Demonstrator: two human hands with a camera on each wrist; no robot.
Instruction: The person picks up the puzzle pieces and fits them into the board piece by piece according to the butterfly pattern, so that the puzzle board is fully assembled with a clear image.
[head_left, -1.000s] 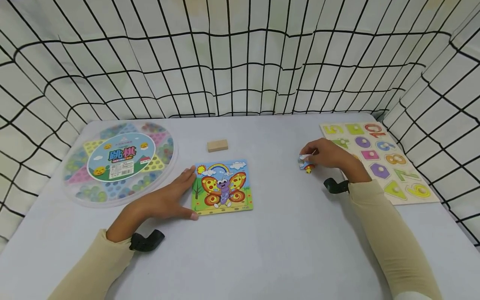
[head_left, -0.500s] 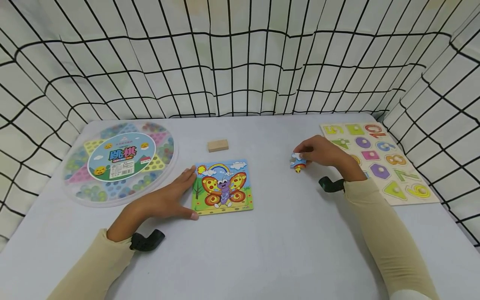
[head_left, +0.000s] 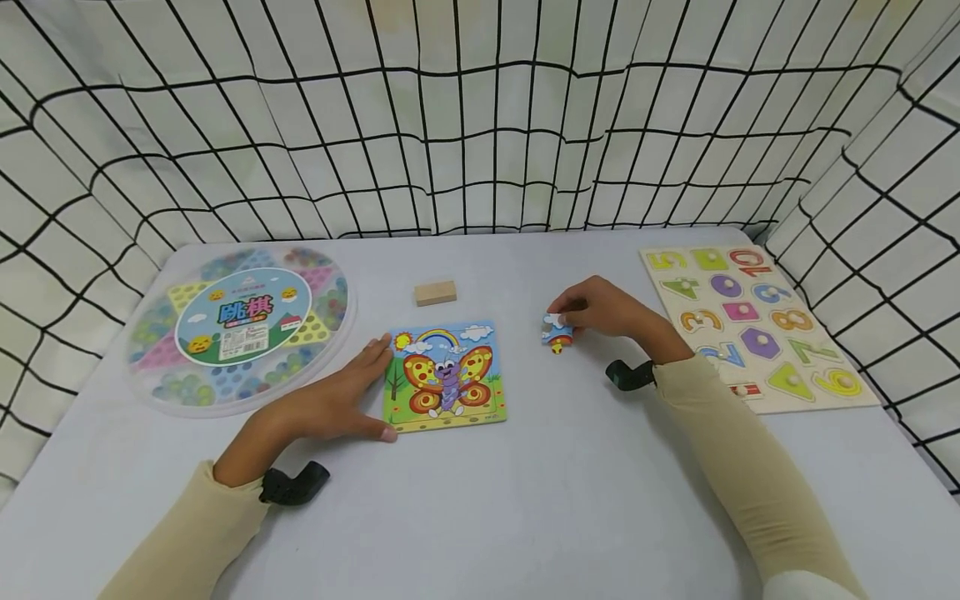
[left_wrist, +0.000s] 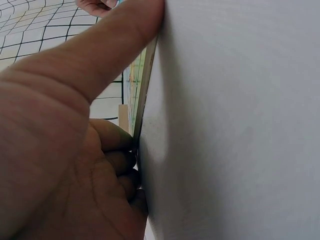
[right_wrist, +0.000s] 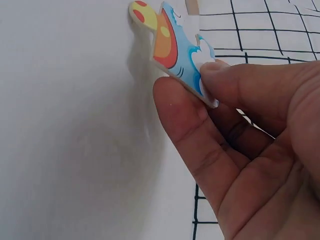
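Note:
In the head view a square butterfly jigsaw puzzle (head_left: 450, 379) lies flat on the white table. My left hand (head_left: 333, 407) rests at its left side, thumb (left_wrist: 110, 42) by the near corner and fingers along the edge. To the right of the puzzle, my right hand (head_left: 603, 310) pinches a jigsaw piece (head_left: 557, 336) between thumb and fingers. Seen from the right wrist, this piece (right_wrist: 182, 55) is blue with white cloud, an orange and red patch and a yellow tab with red spots. The thumb covers part of its cloud end.
A small wooden block (head_left: 435, 293) lies behind the puzzle. On the left is a round, clear-lidded Chinese checkers box (head_left: 337, 367). A number and shape peg board (head_left: 757, 312) lies at the right. Black netting (head_left: 495, 133) over white cloth surrounds the back and sides of the table.
My right hand has carried the jigsaw piece leftward from beside the peg board toward the butterfly puzzle. My left hand and the puzzle stay in place.

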